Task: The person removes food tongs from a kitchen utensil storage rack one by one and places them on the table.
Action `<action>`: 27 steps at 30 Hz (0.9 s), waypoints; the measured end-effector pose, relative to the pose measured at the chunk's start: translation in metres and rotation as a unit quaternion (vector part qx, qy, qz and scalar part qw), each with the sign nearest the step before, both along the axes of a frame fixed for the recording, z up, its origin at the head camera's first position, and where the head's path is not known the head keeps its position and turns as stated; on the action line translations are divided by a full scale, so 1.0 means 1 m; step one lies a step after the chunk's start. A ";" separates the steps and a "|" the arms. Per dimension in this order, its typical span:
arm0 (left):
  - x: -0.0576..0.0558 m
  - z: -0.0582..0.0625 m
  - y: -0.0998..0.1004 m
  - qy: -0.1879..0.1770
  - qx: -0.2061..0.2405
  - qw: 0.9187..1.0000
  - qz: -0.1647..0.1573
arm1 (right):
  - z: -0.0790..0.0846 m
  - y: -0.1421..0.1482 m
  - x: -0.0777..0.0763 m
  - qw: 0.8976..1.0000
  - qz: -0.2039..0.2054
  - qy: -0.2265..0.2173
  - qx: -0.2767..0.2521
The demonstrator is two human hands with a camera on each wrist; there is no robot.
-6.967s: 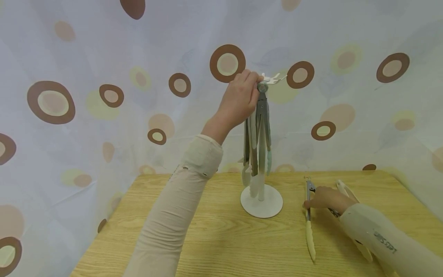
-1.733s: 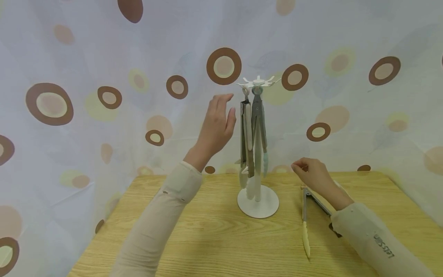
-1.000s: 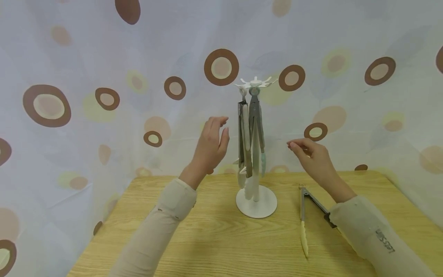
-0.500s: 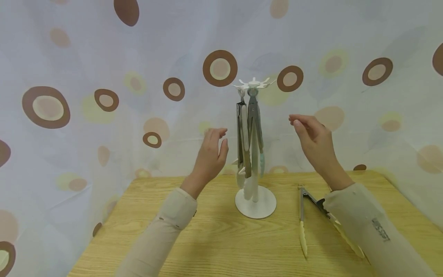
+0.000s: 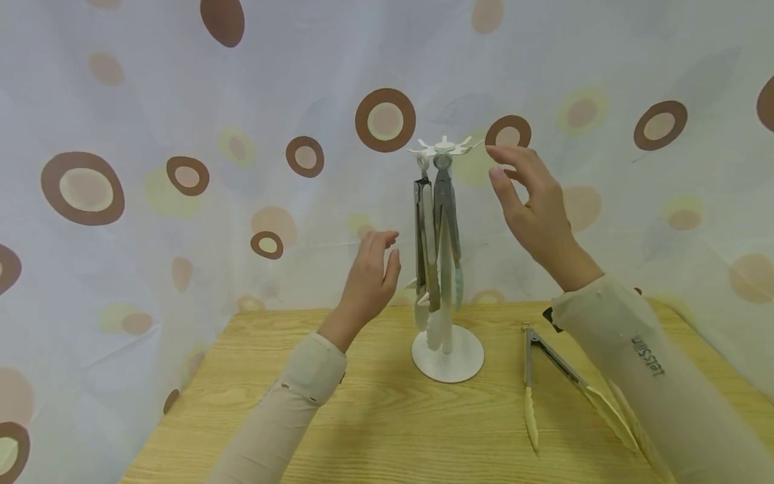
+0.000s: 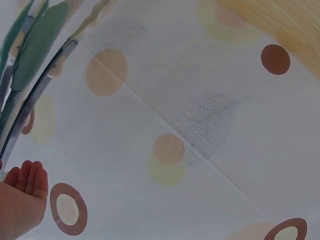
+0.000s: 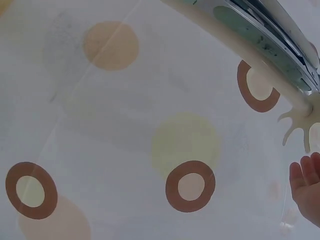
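A white stand (image 5: 447, 366) with a round base and a ring of hooks (image 5: 445, 145) on top rises from the table. Grey tongs (image 5: 445, 202) with pale green tips hang from it, beside more tongs (image 5: 425, 228) with beige and white parts. My right hand (image 5: 538, 208) is raised right of the hooks, thumb and fingers bent and apart, fingertips close to one hook's end and nothing between them. To the left of the hanging tongs, my left hand (image 5: 369, 279) hovers with relaxed fingers, holding nothing. Spread cream-tipped tongs (image 5: 527, 366) lie on the table at right.
Under my right sleeve a dark end (image 5: 551, 319) of another object shows, mostly hidden. The wooden table (image 5: 363, 430) meets a patterned curtain (image 5: 326, 81) behind the stand and on both sides.
My left hand has left the top of the stand and sunk beside it. My right hand has risen from the tongs on the table up to the hooks.
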State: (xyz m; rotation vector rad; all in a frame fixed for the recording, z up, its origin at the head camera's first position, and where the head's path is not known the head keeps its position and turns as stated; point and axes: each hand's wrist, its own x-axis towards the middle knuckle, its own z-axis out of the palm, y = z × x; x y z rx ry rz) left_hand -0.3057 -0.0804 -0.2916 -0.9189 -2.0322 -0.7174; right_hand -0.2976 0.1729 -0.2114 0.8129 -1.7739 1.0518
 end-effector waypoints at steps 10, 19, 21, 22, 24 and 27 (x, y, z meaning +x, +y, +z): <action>-0.002 -0.001 -0.004 -0.002 0.000 1.000 0.007 | 0.022 -0.007 -0.005 0.999 -0.005 0.044 0.026; -0.002 -0.003 -0.004 -0.002 0.001 1.000 0.003 | 0.032 -0.014 -0.012 0.999 -0.014 0.029 0.029; -0.002 -0.004 -0.004 -0.004 0.000 1.000 0.004 | 0.034 -0.016 -0.012 0.999 -0.016 0.014 0.027; -0.002 -0.004 -0.004 -0.006 -0.001 1.000 0.004 | 0.035 -0.017 -0.012 0.999 -0.019 0.005 0.026; -0.002 -0.005 -0.004 -0.009 -0.003 1.000 0.004 | 0.036 -0.018 -0.012 0.999 -0.020 -0.015 0.024; -0.002 -0.007 -0.004 -0.012 -0.005 1.000 0.002 | 0.038 -0.020 -0.013 0.999 -0.017 -0.037 0.022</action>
